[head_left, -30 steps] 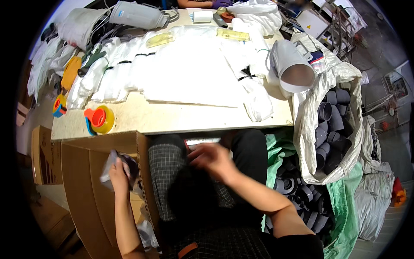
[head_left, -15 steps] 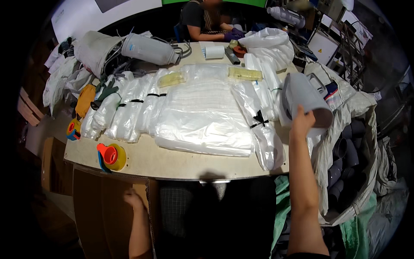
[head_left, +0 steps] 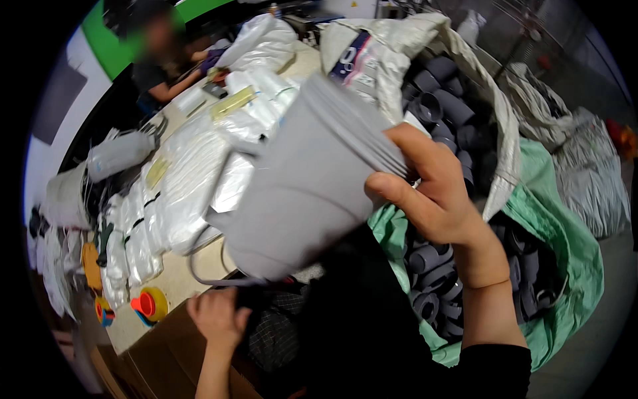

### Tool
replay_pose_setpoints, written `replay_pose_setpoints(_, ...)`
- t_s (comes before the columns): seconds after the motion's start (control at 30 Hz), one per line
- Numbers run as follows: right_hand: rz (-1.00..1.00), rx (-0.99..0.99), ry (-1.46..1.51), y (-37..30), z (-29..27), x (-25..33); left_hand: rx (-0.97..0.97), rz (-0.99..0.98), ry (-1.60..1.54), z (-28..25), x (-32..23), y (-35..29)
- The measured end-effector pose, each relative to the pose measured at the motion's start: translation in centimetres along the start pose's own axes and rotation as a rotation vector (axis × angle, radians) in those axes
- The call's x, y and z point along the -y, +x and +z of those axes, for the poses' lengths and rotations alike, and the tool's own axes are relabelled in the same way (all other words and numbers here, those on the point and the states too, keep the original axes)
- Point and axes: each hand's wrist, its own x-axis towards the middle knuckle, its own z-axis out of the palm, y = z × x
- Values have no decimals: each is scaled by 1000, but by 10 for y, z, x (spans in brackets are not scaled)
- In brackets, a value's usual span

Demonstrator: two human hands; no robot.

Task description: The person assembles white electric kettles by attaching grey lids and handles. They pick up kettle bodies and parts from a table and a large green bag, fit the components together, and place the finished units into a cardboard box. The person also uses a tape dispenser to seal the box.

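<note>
My right hand (head_left: 432, 186) grips a large grey plastic jug (head_left: 312, 179) by its ridged rim, thumb on one side and fingers on the other. The jug is tilted in the air over my lap, with a squarish handle frame and a thin loop at its lower left. Below that loop is my left hand (head_left: 218, 316), fingers apart and holding nothing, over a cardboard box (head_left: 163, 352). Whether it touches the jug I cannot tell.
Flat clear plastic bags (head_left: 193, 179) cover much of the table (head_left: 176, 276). Tape dispensers (head_left: 154, 304) stand near its edge. At right, a white woven sack (head_left: 495, 126) and a green sack (head_left: 578, 292) hold dark grey pipe fittings. A co-worker (head_left: 159, 73) sits across the table.
The view has turned right. My right hand has lifted the jug off the table's right end and brought it in front of me. My left hand has opened and come up towards the jug.
</note>
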Motion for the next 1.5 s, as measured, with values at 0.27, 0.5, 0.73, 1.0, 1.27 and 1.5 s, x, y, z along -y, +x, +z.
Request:
replay_pose_setpoints(0.27,29,467,-54,-8,40,-58,-383,48,-1065,-31,-110,128)
replay_pose_setpoints(0.5,671,-342,-834,-80,-90,-301,325,-314,-921,-91,-8,87)
replay_pose_setpoints(0.73,433,-865,-625,-117,-15,-244,-290,-939,-1499,-17,40,-63)
replay_pose_setpoints(1.0,508,-22,429,-166,95,-176,-790,-1068,-1820,17,16,-29)
replay_pose_setpoints(1.27,355,-130,571,-99,76,-105,-528,-1104,-1854,16,6,-47)
replay_pose_setpoints(1.5,-271,-165,55,-101,71,-46,-642,-1249,-1710,-2,-4,-39)
